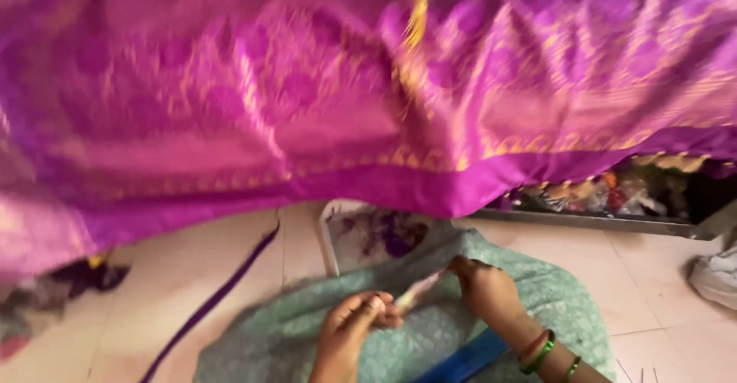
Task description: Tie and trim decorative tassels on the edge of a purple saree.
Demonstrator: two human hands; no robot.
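A broad magenta-purple silk cloth with woven gold patterning and a gold-trimmed border (322, 99) fills the whole upper part of the view, draped and hanging down over the pale tiled floor (192, 275). Below it, a pale green patterned fabric (430, 329) covers the person's lap at the bottom centre, with a strip of blue cloth (464, 360) showing at its lower edge. A thin dark purple strip (219, 295) runs diagonally across the tiles on the left, and a white tray-like thing with purple stains (376, 237) lies just beyond the green fabric. The right hand (487, 291), wearing red and green bangles (541, 351) at the wrist, and the left hand (349, 333) are both pinched closed on the ends of a small pale pinkish piece (418, 291), blurred, held between them over the lap.
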